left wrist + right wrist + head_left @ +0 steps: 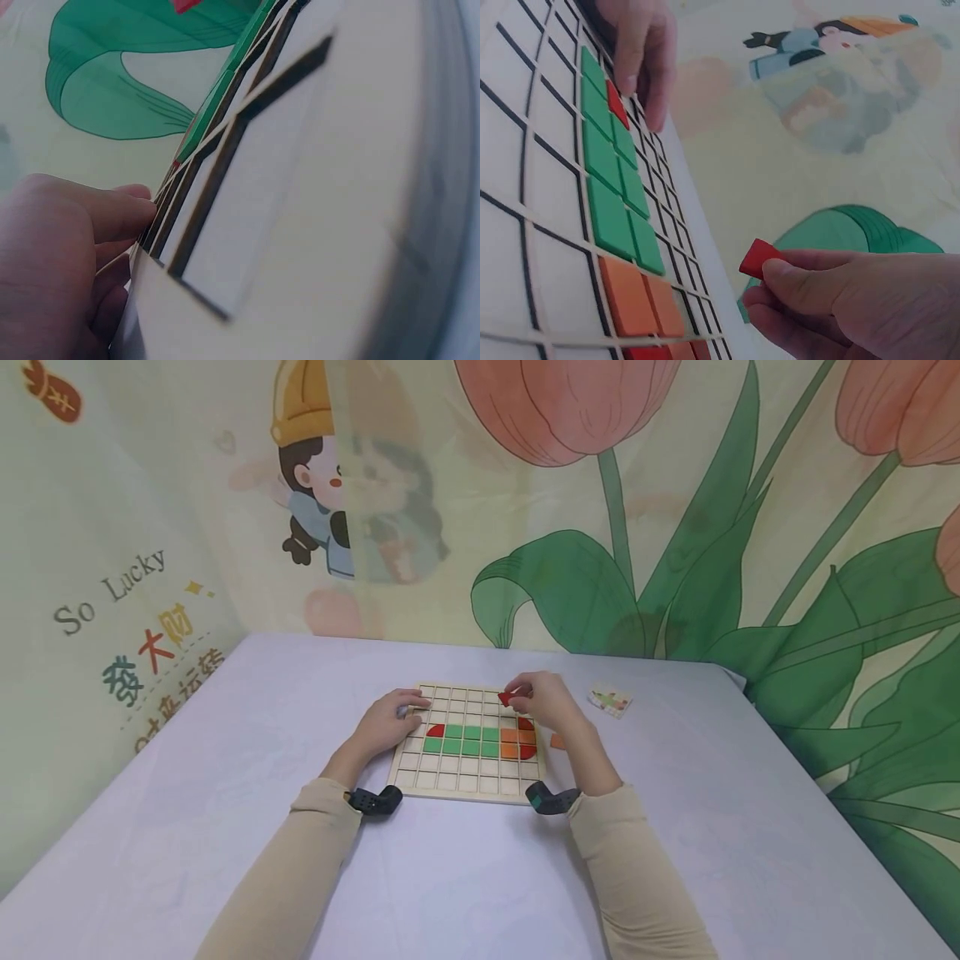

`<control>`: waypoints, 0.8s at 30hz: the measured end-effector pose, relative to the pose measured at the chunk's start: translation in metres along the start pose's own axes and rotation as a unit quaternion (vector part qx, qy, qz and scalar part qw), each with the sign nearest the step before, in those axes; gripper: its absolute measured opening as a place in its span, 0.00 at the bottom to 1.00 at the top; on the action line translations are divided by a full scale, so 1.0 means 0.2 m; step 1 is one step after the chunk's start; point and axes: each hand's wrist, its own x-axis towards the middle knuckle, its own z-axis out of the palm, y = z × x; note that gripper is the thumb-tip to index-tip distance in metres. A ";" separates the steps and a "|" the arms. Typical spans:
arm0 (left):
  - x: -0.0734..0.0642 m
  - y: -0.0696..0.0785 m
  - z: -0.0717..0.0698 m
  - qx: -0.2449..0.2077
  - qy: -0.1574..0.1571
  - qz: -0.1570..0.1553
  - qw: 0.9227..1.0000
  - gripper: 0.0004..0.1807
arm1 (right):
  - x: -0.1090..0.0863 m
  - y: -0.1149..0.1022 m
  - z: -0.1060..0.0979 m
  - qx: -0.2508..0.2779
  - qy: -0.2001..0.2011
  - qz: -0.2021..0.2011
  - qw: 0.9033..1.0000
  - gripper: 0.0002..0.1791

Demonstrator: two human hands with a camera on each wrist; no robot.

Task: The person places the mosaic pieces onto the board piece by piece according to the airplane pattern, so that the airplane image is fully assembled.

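Note:
A wooden grid board (pixel 465 794) lies on the table, its thin strips forming square cells. My left hand (pixel 386 720) rests on its left side, fingertips touching the upper left cells. Above the board's upper right part, my right hand (pixel 543 697) pinches a small red piece (pixel 757 257) between thumb and forefinger. Green square tiles (pixel 471 741) fill two rows across the middle of the board. At their left end sits a red rounded piece (pixel 436 731). Orange tiles (pixel 510 743) and red rounded pieces (pixel 528 752) adjoin the green on the right.
An orange tile (pixel 558 741) lies on the table just right of the board, partly behind my right wrist. Farther right is a small card (pixel 611 701) with a coloured grid pattern. A printed cloth wall (pixel 420 602) stands behind the white table (pixel 465 877).

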 end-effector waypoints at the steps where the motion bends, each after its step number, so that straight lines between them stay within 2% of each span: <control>1: 0.01 0.01 0.00 0.001 0.000 0.004 1.000 0.19 | 0.00 -0.01 0.00 -0.003 0.002 -0.008 1.000 0.13; 10: 0.11 0.11 -0.01 -0.005 0.003 0.024 1.000 0.19 | 0.00 -0.16 0.04 -0.044 0.019 -0.068 0.997 0.10; 16: 0.15 0.15 -0.01 -0.003 0.001 0.045 0.999 0.19 | -0.02 -0.27 0.11 -0.101 0.009 -0.117 0.988 0.09; 20: 0.13 0.13 0.00 -0.002 0.013 0.048 0.999 0.19 | -0.03 -0.33 0.17 -0.133 -0.005 -0.150 0.980 0.09; 24: 0.03 0.07 0.01 -0.005 0.025 0.033 0.999 0.18 | -0.06 -0.36 0.27 -0.152 -0.020 -0.169 0.974 0.09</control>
